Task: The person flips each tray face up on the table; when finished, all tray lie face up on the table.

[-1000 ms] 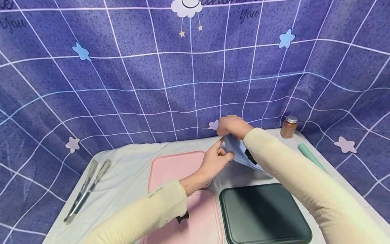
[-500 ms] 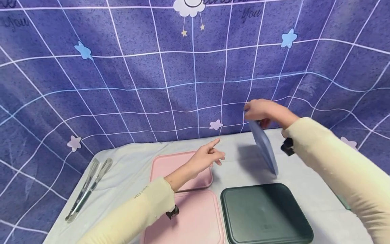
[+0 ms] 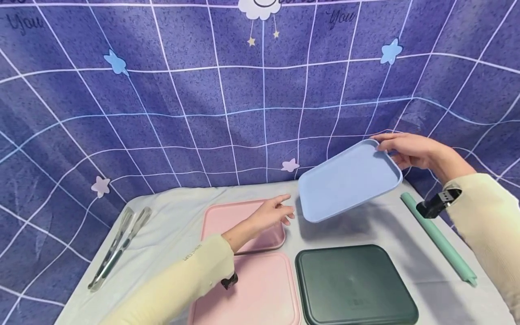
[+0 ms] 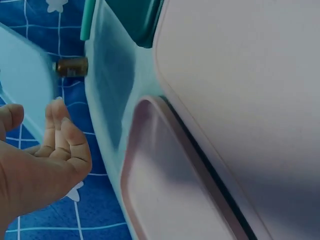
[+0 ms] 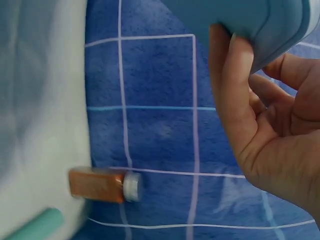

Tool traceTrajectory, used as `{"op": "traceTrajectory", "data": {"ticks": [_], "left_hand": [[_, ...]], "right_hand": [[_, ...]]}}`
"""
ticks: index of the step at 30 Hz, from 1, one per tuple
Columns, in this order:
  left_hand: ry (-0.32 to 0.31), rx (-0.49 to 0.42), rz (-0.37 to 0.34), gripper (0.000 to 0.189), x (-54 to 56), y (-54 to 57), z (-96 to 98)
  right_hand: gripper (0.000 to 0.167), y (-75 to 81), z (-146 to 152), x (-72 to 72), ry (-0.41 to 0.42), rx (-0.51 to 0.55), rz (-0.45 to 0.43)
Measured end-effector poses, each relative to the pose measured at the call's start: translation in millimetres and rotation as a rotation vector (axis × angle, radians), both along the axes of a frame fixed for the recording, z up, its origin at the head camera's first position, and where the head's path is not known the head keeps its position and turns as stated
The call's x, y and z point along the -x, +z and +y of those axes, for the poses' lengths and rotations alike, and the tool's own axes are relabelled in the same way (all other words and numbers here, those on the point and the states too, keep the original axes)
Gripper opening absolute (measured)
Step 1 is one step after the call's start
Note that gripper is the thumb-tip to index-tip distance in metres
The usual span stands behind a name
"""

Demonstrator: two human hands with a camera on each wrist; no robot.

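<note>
A light blue tray (image 3: 349,180) hangs tilted above the back right of the table, its hollow side towards me. My right hand (image 3: 418,151) pinches its upper right corner, and in the right wrist view the fingers lie against the blue tray (image 5: 240,25). My left hand (image 3: 270,216) is held above a pink tray (image 3: 227,216) with fingers loosely spread and nothing in them. Between that hand and the blue tray there is a small gap. A second pink tray or lid (image 3: 256,293) lies nearer, beside a dark green one (image 3: 357,284).
A teal roll (image 3: 440,241) lies along the right side of the table. Metal tongs (image 3: 119,250) rest at the left. The right wrist view shows a spice jar (image 5: 102,185) near the table edge. A purple gridded cloth (image 3: 195,99) hangs behind.
My right hand has carried the blue tray to the right and turned it so its hollow side shows. The left hand has let go of it and drawn back slightly.
</note>
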State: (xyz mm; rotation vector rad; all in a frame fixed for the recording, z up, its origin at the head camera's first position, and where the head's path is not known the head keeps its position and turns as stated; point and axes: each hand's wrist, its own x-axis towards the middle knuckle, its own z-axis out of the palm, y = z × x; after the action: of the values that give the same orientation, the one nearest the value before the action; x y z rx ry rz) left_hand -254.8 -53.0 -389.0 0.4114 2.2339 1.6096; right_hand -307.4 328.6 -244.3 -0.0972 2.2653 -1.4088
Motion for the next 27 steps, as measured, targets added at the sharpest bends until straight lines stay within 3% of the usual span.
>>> {"op": "traceTrajectory", "data": {"ticks": [4, 9, 14, 18, 21, 24, 27], "left_hand": [[0.026, -0.016, -0.013, 0.07, 3.5, -7.6, 5.8], [0.103, -0.117, -0.045, 0.067, 4.7, -14.3, 8.1], [0.117, -0.207, -0.058, 0.064, 5.6, -13.9, 5.3], [0.068, -0.223, -0.084, 0.067, 7.3, -14.0, 1.5], [0.024, -0.213, -0.093, 0.069, 8.8, -16.7, -0.8], [0.003, -0.214, -0.083, 0.07, 9.9, -19.5, -1.5], [0.023, -0.216, -0.06, 0.071, 10.4, -21.3, -0.8]], "right_hand": [[0.066, -18.9, 5.5, -3.0, 0.025, 0.147, -0.046], [0.059, -47.5, 3.4, -7.2, 0.031, 0.322, -0.087], [0.042, -72.6, 5.4, -11.4, -0.01, 0.414, -0.069], [0.026, -87.7, 8.3, -13.3, -0.054, 0.405, -0.033], [0.024, -96.8, 9.8, -13.5, -0.072, 0.339, -0.031], [0.037, -104.2, 11.0, -12.5, -0.059, 0.261, -0.05], [0.059, -109.6, 14.1, -11.2, -0.019, 0.209, -0.097]]}}
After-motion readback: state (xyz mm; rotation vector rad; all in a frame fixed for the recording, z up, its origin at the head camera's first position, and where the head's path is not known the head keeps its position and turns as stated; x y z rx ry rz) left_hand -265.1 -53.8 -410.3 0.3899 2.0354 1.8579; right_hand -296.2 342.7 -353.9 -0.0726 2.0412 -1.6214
